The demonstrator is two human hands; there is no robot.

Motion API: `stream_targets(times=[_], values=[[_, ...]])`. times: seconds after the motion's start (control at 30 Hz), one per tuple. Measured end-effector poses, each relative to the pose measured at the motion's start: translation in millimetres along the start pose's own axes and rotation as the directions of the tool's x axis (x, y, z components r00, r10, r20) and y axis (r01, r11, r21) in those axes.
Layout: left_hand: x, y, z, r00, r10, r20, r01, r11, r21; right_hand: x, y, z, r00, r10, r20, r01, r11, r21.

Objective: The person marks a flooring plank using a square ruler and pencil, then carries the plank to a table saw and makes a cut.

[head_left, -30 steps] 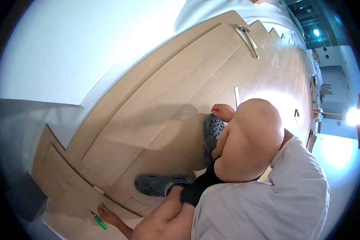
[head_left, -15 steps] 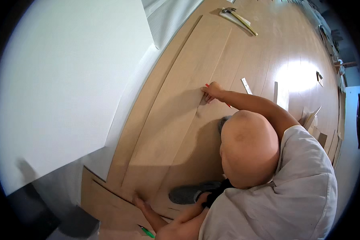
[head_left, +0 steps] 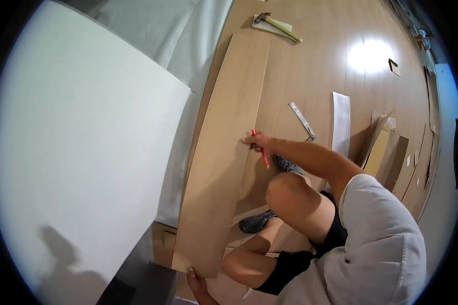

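Long pale wooden laminate plank [head_left: 224,152], lying lengthwise on the wood-look floor [head_left: 310,66] beside the white wall [head_left: 81,152], running from 12 o'clock down to 6 o'clock. Right hand [head_left: 259,141], at the plank's right edge near mid-length, fingers closed on a slim red pencil [head_left: 261,152] whose tip meets that edge. Left hand [head_left: 196,279], at 6 o'clock, rests against the plank's near end; whether its fingers are wide or narrow cannot be told, most of it being cut off. Person crouches, bare knee [head_left: 285,190] raised, dark shoe [head_left: 257,222] on the floor. Metal ruler [head_left: 303,120] at 1 o'clock of the right hand, unused; hammer [head_left: 275,23] at 12 o'clock; stacked offcuts [head_left: 384,150] at 3 o'clock. Risk, as judged: the plank is steadied at one end only, so pencil pressure could skew it and throw the mark off; a freehand line may wander without the ruler.
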State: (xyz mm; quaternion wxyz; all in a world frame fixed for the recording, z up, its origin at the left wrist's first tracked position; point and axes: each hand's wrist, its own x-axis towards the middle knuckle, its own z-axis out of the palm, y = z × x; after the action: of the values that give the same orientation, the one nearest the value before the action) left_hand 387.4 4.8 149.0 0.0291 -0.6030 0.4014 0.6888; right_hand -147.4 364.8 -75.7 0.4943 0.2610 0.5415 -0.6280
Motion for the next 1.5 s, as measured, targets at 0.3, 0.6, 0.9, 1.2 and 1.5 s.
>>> stream_targets(times=[0.3,0.6,0.9,1.2,1.5], values=[[-217,180,76,0.987,-0.057,-0.153,0.098,0.956,0.275,-201,-92,28,1.0,-0.009,-0.022,0.012,0.993,0.119],[-319,322,318,0.968,-0.125,0.218,-0.031,0.803,0.596,-580,-210,-86,0.967,-0.096,-0.234,0.211,0.816,0.539],[-335,377,556,0.821,-0.228,0.524,-0.321,0.575,0.753,-771,-352,-252,0.609,-0.483,-0.629,0.777,0.524,0.349],[-305,425,825,0.55,-0.293,0.782,-0.708,0.332,0.623,-869,-528,-330,-0.009,-0.365,-0.931,0.999,-0.046,0.009],[-340,439,1179,0.364,-0.452,0.814,-0.779,0.331,0.532,-925,-655,-456,-0.306,-0.043,-0.951,0.887,-0.377,-0.269]])
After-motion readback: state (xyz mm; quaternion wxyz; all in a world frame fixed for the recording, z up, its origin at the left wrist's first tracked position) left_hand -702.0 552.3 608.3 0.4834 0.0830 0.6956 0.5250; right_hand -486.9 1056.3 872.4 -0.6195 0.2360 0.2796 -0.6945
